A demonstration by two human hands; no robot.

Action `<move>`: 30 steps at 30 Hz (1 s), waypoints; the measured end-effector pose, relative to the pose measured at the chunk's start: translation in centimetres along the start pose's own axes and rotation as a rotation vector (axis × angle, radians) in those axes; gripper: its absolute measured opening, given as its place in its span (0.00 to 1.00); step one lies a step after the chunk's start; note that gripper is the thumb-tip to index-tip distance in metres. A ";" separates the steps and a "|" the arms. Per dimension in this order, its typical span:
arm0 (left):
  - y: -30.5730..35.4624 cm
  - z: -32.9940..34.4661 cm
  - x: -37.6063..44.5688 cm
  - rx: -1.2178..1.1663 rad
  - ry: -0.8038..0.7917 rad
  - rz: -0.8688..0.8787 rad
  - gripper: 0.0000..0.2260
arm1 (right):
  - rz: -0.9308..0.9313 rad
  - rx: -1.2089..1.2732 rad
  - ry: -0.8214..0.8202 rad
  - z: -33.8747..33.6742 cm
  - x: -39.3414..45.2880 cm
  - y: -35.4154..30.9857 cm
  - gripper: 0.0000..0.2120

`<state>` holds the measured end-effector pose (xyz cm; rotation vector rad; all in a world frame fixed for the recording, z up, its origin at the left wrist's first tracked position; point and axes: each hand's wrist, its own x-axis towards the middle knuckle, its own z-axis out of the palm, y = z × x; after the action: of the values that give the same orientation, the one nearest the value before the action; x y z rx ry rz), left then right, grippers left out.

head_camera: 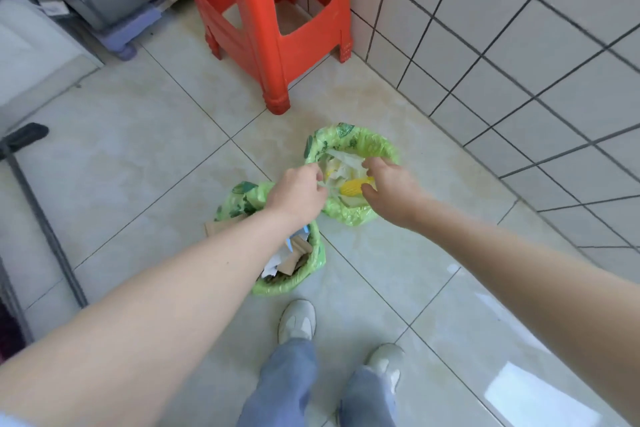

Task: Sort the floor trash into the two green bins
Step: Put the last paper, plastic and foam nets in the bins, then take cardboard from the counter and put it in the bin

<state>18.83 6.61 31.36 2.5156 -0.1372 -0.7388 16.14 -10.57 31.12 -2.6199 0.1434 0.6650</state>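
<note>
Two small bins lined with green plastic bags stand on the tiled floor. The far bin holds pale leafy scraps and a yellow corn cob. The near bin holds cardboard pieces and white and blue paper. My left hand reaches over the far bin's left rim, fingers pinched on the pale scraps at the edge. My right hand is over the far bin's right side, fingers curled around the corn cob's end.
A red plastic stool stands behind the bins against the white tiled wall. Grey furniture on a purple base is at upper left. A dark mop handle lies along the left. My shoes stand just before the near bin.
</note>
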 end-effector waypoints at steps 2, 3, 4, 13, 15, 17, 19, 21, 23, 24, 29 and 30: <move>0.6 -2.3 -3.0 -0.098 0.039 -0.092 0.09 | -0.015 0.073 0.007 -1.9 -2.6 -2.5 0.20; 0.9 -3.4 -4.7 -0.161 0.064 -0.131 0.08 | -0.018 0.108 0.003 -2.8 -4.0 -3.8 0.19; 1.3 -4.5 -6.4 -0.220 0.092 -0.162 0.07 | -0.021 0.140 -0.002 -3.7 -5.4 -5.1 0.18; 4.7 -14.9 -24.8 -0.500 0.240 -0.365 0.05 | -0.175 0.342 -0.038 -13.5 -19.0 -17.2 0.15; 5.5 -17.3 -28.8 -0.531 0.283 -0.373 0.05 | -0.210 0.372 -0.047 -15.6 -21.7 -19.5 0.14; 6.1 -19.5 -32.3 -0.566 0.336 -0.376 0.05 | -0.247 0.384 -0.060 -17.5 -24.1 -21.7 0.13; 6.3 -21.5 -35.2 -0.583 0.403 -0.388 0.06 | -0.278 0.376 -0.079 -19.2 -26.1 -24.0 0.11; 6.1 -23.4 -37.7 -0.585 0.473 -0.407 0.07 | -0.293 0.368 -0.084 -20.5 -27.6 -26.2 0.11; 5.9 -25.4 -39.9 -0.628 0.551 -0.427 0.07 | -0.305 0.366 -0.088 -21.6 -28.8 -28.6 0.12; 5.7 -26.4 -40.9 -0.654 0.588 -0.434 0.07 | -0.312 0.368 -0.094 -22.0 -29.3 -29.8 0.12; 3.9 -30.2 -45.1 -0.766 0.723 -0.459 0.08 | -0.377 0.356 -0.126 -23.2 -31.1 -36.2 0.13; 3.4 -31.0 -45.7 -0.782 0.744 -0.464 0.08 | -0.392 0.348 -0.127 -23.3 -31.2 -37.5 0.13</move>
<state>-3.33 28.14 77.28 1.8847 0.8430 0.0580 6.30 13.04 78.77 -2.1774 -0.2645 0.6013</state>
